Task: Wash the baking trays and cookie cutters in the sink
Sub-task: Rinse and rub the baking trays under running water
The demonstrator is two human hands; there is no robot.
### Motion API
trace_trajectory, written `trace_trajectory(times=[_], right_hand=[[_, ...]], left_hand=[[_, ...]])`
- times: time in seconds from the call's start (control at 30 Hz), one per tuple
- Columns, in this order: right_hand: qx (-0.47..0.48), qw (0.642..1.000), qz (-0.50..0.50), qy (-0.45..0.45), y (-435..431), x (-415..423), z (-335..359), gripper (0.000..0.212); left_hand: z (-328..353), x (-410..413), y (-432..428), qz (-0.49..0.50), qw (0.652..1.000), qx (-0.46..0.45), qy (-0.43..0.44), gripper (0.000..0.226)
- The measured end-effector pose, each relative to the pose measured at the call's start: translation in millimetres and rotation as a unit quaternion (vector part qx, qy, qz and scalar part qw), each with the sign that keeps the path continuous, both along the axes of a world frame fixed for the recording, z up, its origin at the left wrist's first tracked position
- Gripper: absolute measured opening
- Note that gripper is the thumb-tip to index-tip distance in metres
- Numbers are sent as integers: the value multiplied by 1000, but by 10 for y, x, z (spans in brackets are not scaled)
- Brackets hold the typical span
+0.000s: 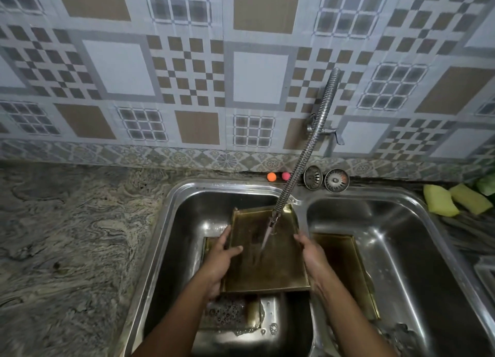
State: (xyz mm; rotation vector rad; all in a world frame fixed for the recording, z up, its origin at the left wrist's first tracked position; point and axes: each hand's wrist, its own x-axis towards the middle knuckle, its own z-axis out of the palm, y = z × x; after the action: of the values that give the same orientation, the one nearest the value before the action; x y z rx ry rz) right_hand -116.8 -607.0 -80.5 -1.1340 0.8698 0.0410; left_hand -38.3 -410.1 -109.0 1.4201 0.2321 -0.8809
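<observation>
Closest to us, low in the left basin (187, 222), a second tray (235, 314) lies in foamy water. Just above it, here are the hands. Our left hand (219, 263) clamps the left rim of the baking tray (278, 271), thumb hooked over the top and fingers curled underneath. Our right hand (312, 257) grasps the opposite rim the same way, though its fingers are mostly hidden below. The tray hangs over the left basin, tilted up at the far end, with the water stream (266, 238) hitting its middle.

We reckon it's stiff sheet metal, light enough but slick with water and soap, so a grip on both long rims looks safest. The raised lip gives the thumbs something to catch, though its corners may be sharp.

Further right, a third tray (345, 263) leans in the right basin (401, 222). We can't pick out any cookie cutters for sure.

Above that, the flexible faucet hose (302, 153) arcs down from the wall. Behind the sink sit two strainer plugs (312, 177), with two yellow sponges (442, 200) off to the right.
</observation>
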Motion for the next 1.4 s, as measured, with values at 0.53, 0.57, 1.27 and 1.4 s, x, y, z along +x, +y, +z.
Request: trace_trajectory(times=[0.53,0.57,1.27,1.4], right_hand=[[-514,745,414,97,302,338,-454,99],[-510,754,392,131,315,421,-445,102],[-527,641,552,-79,517,192,-194,71],[-602,678,421,-14,194,135,-284,66]], left_hand=[[65,-35,-3,-33,998,27,-44,64],[74,-59,-12,-42,998,22,-44,62],[-51,-53,-119,96,985,12,-146,42],[-44,-120,-138,91,984,19,-150,51]])
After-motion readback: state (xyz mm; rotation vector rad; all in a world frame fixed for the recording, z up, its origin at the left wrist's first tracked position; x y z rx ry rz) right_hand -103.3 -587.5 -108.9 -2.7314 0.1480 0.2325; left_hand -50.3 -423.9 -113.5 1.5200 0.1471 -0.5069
